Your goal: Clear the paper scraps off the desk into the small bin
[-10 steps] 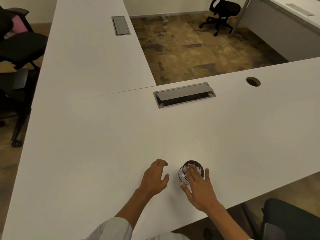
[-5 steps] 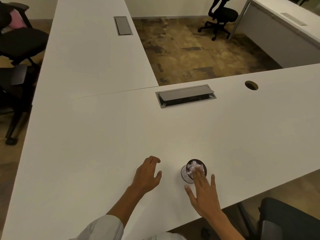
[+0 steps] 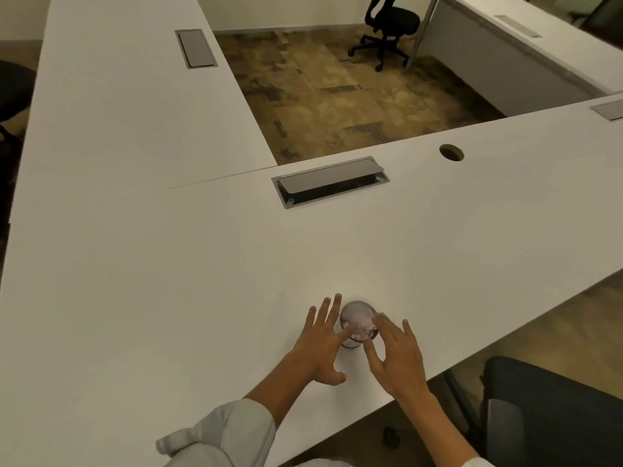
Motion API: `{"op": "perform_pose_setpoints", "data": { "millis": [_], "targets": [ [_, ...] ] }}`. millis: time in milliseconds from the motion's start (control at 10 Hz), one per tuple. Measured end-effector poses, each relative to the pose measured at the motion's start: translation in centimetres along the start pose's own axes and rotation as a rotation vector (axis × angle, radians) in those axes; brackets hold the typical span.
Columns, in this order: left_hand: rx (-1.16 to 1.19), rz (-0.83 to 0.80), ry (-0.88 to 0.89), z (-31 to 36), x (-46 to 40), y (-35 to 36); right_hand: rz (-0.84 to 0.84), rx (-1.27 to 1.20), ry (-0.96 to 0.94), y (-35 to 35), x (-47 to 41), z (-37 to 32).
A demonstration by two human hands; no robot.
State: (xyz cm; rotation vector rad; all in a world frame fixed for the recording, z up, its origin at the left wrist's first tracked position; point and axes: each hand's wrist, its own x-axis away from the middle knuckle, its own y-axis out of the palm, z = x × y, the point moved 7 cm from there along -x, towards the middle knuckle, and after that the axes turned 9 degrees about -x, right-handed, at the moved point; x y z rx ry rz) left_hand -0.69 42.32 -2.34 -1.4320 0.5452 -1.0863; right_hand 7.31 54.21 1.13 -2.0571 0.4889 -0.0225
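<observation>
Low in the frame, just right of centre, the small bin (image 3: 356, 323) stands upright on the white desk (image 3: 168, 281), pale paper scraps (image 3: 360, 326) filling it. Both hands flank it – the left hand (image 3: 320, 345) and right hand (image 3: 397, 355) have fingers spread and straight, grasping nothing. Whether the fingertips touch the bin is unclear. A grey cable hatch (image 3: 330, 182) lies above, mid-frame.

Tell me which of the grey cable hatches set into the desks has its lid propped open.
The cable hatch nearest the hands, straight beyond the small bin: its lid is tilted up over a dark gap. The far-left hatch lies flat and closed.
</observation>
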Motion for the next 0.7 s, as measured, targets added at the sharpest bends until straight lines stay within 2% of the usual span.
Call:
{"op": "perform_pose_setpoints", "data": {
  "millis": [200, 300, 400, 500, 600, 700],
  "targets": [
    [-0.018, -0.114, -0.017, -0.1, -0.5, 1.0, -0.295, 0.181, -0.024, 3.1, 0.4, 0.1],
    [0.031, -0.116, 0.005, -0.1, -0.3, 0.7, -0.306, 0.197, -0.021, 3.1, -0.1, -0.1],
    [0.114, -0.033, 0.046, -0.7, 0.4, -0.4, -0.174, 0.098, 0.016, 1.0, -0.8, -0.4],
    [0.207, 0.054, -0.008, -3.3, 2.4, -1.6, -0.022, -0.060, 0.182, -1.9, -1.0, 0.1],
    [0.236, 0.087, -0.128, -7.6, 5.0, -1.8, 0.052, -0.130, 0.173, -3.2, -1.7, -1.9],
    [0.299, 0.080, -0.261, -11.2, 8.5, -1.3, 0.016, -0.103, 0.025, -1.6, -2.4, -6.0]
  ]
}}
